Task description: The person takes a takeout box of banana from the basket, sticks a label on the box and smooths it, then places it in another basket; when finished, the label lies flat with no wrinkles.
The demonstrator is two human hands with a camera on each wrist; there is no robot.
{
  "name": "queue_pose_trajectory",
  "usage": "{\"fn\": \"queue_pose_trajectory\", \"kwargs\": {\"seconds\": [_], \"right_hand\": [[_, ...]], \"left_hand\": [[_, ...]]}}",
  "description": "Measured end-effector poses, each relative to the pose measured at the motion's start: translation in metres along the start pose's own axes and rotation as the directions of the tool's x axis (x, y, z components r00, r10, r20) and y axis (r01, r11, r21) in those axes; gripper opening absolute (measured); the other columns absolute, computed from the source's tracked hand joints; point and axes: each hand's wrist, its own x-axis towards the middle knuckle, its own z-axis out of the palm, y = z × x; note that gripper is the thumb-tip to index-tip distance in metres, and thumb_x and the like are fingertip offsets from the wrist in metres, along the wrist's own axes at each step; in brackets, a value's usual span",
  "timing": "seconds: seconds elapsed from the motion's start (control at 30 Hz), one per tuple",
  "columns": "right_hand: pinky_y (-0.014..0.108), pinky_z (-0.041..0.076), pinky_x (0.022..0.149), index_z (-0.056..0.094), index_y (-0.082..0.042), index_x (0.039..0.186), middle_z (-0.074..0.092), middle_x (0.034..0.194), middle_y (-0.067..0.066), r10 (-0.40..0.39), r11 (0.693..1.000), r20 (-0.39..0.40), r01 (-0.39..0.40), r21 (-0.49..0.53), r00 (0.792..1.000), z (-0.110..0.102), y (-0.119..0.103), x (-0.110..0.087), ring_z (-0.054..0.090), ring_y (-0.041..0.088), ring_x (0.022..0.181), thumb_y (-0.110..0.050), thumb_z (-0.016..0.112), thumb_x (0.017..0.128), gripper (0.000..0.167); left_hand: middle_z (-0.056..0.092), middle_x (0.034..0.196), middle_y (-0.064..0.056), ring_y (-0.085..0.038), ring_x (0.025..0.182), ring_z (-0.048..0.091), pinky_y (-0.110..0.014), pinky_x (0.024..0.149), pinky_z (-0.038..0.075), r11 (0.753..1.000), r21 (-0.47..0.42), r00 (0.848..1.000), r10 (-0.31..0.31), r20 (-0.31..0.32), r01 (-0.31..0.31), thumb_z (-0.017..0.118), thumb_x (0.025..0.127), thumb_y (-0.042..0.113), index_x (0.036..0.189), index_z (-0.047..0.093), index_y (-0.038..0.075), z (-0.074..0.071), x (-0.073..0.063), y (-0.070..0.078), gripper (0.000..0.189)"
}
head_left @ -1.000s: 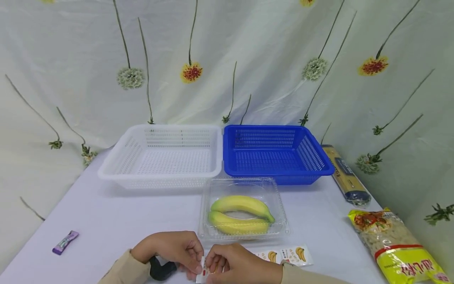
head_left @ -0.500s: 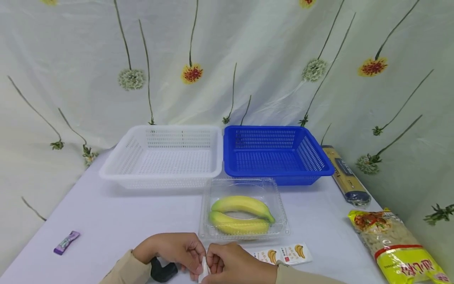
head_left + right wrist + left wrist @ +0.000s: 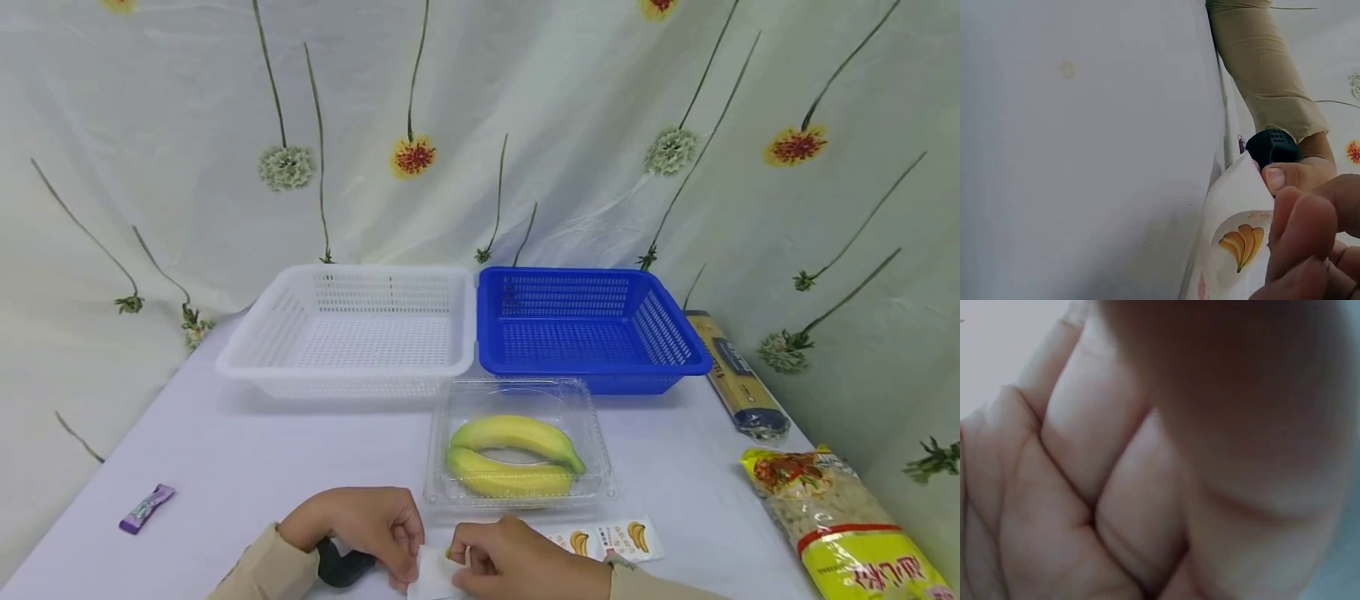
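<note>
In the head view my left hand [image 3: 367, 533] pinches one end of a white, banana-printed sticker strip [image 3: 432, 571] at the front of the table. My right hand [image 3: 517, 558] has its fingers curled, with thumb and fingertips pinching at a banana sticker on that strip; a bit of yellow shows at the tips. The strip's other end emerges past the right wrist. From the right wrist, the rounded banana sticker [image 3: 1241, 250] shows beside the right fingers [image 3: 1300, 231], and the left thumb [image 3: 1275, 178] presses the strip's far end. Blurred left fingers [image 3: 1129, 456] fill the left wrist view.
Ahead of the hands lies a clear plastic box [image 3: 600, 467] holding two bananas [image 3: 517, 479]. Behind it are a white basket [image 3: 345, 379] and a blue basket [image 3: 600, 371]. A purple packet [image 3: 147, 508] lies left; a noodle pack [image 3: 738, 379] and a yellow bag [image 3: 847, 533] lie right.
The right hand has shifted slightly right, away from the left. The strip between them went from creased upright to a wider white face; the left hand stays nearly in place.
</note>
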Motion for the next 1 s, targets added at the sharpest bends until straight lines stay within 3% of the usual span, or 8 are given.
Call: {"fn": "queue_pose_trajectory", "kwargs": {"seconds": [0.33, 0.43, 0.53, 0.63, 0.73, 0.87, 0.93, 1.0], "right_hand": [[0.015, 0.055, 0.069, 0.067, -0.011, 0.1, 0.077, 0.085, -0.005, 0.045, 0.997, -0.04, -0.043, 0.068, 0.998, -0.012, -0.011, -0.009, 0.061, -0.014, 0.075, -0.002, 0.073, 0.1, 0.011], [0.015, 0.055, 0.068, 0.068, -0.009, 0.102, 0.078, 0.091, -0.003, 0.017, 0.997, -0.043, -0.014, 0.082, 0.999, -0.014, -0.01, -0.009, 0.059, -0.013, 0.076, 0.009, 0.068, 0.094, 0.02], [0.019, 0.059, 0.069, 0.068, -0.004, 0.104, 0.079, 0.093, 0.007, 0.008, 0.979, -0.034, -0.001, 0.206, 0.999, -0.015, -0.009, -0.009, 0.062, -0.011, 0.075, 0.016, 0.056, 0.094, 0.025], [0.024, 0.062, 0.068, 0.067, 0.0, 0.102, 0.077, 0.088, 0.016, 0.007, 0.945, -0.03, 0.003, 0.328, 1.0, -0.017, -0.008, -0.009, 0.067, -0.008, 0.073, 0.014, 0.047, 0.098, 0.025], [0.026, 0.063, 0.067, 0.067, 0.001, 0.098, 0.071, 0.08, 0.019, -0.02, 0.931, -0.039, 0.032, 0.364, 0.999, -0.018, -0.008, -0.009, 0.067, -0.009, 0.072, 0.005, 0.048, 0.104, 0.02], [0.023, 0.061, 0.068, 0.067, -0.002, 0.095, 0.073, 0.081, 0.014, -0.037, 0.947, -0.063, 0.055, 0.317, 0.997, -0.021, -0.007, -0.008, 0.064, -0.011, 0.074, -0.004, 0.061, 0.107, 0.014], [0.022, 0.061, 0.069, 0.068, -0.003, 0.096, 0.076, 0.084, 0.011, -0.029, 0.958, -0.072, 0.049, 0.284, 0.997, -0.022, -0.007, -0.008, 0.062, -0.012, 0.076, -0.003, 0.068, 0.104, 0.008], [0.021, 0.06, 0.07, 0.068, -0.004, 0.097, 0.078, 0.087, 0.01, -0.019, 0.968, -0.078, 0.038, 0.247, 0.997, -0.022, -0.007, -0.008, 0.06, -0.012, 0.078, 0.0, 0.072, 0.101, 0.007]], "left_hand": [[0.071, 0.082, -0.038, 0.003, 0.067, 0.069, -0.012, 0.061, 0.048, 1.0, 0.008, 0.999, -0.02, -0.043, 0.021, 0.076, 0.09, -0.008, 0.089, 0.068, -0.023, -0.002, -0.001, -0.001, 0.017], [0.075, 0.077, -0.029, 0.003, 0.064, 0.067, -0.012, 0.058, 0.045, 0.999, 0.025, 0.997, -0.026, -0.077, 0.028, 0.078, 0.088, -0.007, 0.087, 0.07, -0.02, -0.002, -0.003, 0.0, 0.015], [0.075, 0.067, -0.01, 0.004, 0.06, 0.06, -0.012, 0.055, 0.039, 0.998, 0.056, 0.991, -0.028, -0.129, 0.035, 0.081, 0.086, -0.005, 0.085, 0.074, -0.014, -0.003, -0.005, 0.001, 0.011], [0.068, 0.065, 0.007, 0.004, 0.058, 0.052, -0.014, 0.055, 0.035, 0.994, 0.105, 0.984, -0.013, -0.18, 0.032, 0.081, 0.084, -0.003, 0.086, 0.076, -0.007, -0.006, -0.008, 0.002, 0.007], [0.063, 0.069, 0.011, 0.0, 0.06, 0.051, -0.016, 0.056, 0.038, 0.984, 0.173, 0.969, 0.005, -0.247, 0.039, 0.079, 0.086, 0.001, 0.093, 0.073, 0.0, -0.009, -0.011, 0.003, 0.01], [0.061, 0.084, 0.002, -0.012, 0.067, 0.057, -0.024, 0.059, 0.048, 0.973, 0.215, 0.918, 0.01, -0.396, 0.083, 0.071, 0.095, 0.005, 0.113, 0.063, 0.001, -0.015, -0.014, 0.003, 0.02], [0.061, 0.095, -0.004, -0.018, 0.075, 0.061, -0.029, 0.061, 0.052, 0.975, 0.201, 0.874, 0.013, -0.485, 0.097, 0.065, 0.1, 0.005, 0.126, 0.057, -0.002, -0.017, -0.013, 0.002, 0.028], [0.062, 0.109, -0.013, -0.023, 0.085, 0.065, -0.034, 0.064, 0.056, 0.981, 0.169, 0.816, 0.022, -0.577, 0.093, 0.06, 0.104, 0.005, 0.14, 0.049, -0.005, -0.02, -0.01, 0.003, 0.039]]}}
